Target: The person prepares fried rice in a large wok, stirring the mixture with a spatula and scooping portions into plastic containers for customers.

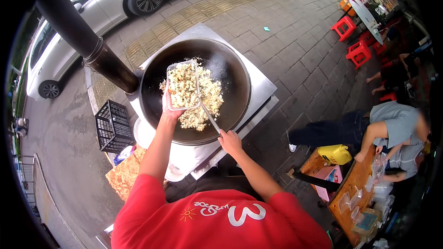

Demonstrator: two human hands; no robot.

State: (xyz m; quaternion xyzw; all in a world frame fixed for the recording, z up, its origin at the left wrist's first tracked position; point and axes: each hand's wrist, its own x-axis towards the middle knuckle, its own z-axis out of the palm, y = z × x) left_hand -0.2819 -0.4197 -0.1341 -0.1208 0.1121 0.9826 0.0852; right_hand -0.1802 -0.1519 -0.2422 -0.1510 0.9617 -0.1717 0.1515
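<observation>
My left hand point(170, 105) holds a clear plastic container point(183, 84) filled with fried rice over a large round wok point(235, 107). In my right hand point(229, 141) is the metal handle of a utensil point(210, 117), whose far end is hidden behind the container and the rice. Loose fried rice point(209, 93) lies in the wok, beneath and to the right of the container. Some smoke or steam shows at the wok's upper right part. The wok sits in a metal stove top point(259, 83).
A black flue pipe point(114, 69) rises at the stove's left corner, near a black plastic crate point(114, 124) and a white round container point(142, 133). At right, people stand by a wooden table point(346, 207) with clear containers and a yellow jug point(335, 154). Red stools point(358, 53) stand farther off.
</observation>
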